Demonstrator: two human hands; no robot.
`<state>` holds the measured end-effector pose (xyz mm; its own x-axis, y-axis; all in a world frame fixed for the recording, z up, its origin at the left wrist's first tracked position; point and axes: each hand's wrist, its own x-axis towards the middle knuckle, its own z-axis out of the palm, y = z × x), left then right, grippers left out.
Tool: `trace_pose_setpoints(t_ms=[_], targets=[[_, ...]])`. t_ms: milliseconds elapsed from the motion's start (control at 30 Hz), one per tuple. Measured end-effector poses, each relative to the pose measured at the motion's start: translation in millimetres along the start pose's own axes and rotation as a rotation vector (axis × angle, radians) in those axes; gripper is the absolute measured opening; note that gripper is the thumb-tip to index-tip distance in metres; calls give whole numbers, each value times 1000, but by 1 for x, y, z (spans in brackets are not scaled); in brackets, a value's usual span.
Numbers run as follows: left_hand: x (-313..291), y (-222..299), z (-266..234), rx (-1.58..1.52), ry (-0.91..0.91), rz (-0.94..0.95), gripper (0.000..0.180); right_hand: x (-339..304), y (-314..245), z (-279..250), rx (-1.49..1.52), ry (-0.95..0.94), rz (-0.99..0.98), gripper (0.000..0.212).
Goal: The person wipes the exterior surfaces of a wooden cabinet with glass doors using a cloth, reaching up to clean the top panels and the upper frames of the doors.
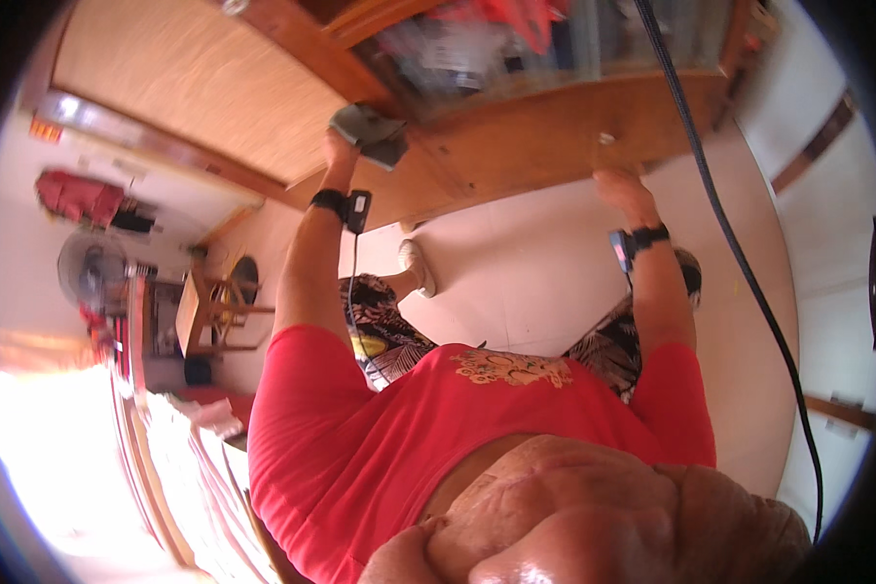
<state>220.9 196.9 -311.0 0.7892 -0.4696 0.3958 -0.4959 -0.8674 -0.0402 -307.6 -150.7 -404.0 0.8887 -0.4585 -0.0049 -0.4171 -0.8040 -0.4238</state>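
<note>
Grey-green cloth [372,132] sits bunched in the left hand [339,149], against the front of the wooden cabinet [516,146], near where its plain panel [195,88] meets the frame. That grip is closed on the fabric. The right hand [625,193] is at the cabinet's lower edge, just below a small pale knob [606,139]; its fingers are too blurred to tell how that grip stands, or whether it presses on the wood. Loose folds could snag on the frame or slip free if only a corner is pinched. A thin cord [353,282] from the left wrist could catch on the cabinet edge, and the thick black cable [691,131] could foul the right forearm if it swung outward. Counted in view: one cloth, one knob, two black wrist straps [331,201], one thick cable, one electric fan [92,261].
</note>
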Motion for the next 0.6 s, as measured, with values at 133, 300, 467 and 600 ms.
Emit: trace_pose_setpoints(t_ms=[133,300,467,600], targets=[[22,-98,-101,-1386,18,-603,30,17,-38,6,-24,-76,81,23],[40,-16,-251,-1577,481,-384,20,1,-41,-20,-174,-169,77,24],[46,38,-382,-1330,651,274,19,-3,-54,-29,-146,-205,123,29],[51,31,-359,-38,972,668,32,-6,-66,-34,-78,-216,117,33]])
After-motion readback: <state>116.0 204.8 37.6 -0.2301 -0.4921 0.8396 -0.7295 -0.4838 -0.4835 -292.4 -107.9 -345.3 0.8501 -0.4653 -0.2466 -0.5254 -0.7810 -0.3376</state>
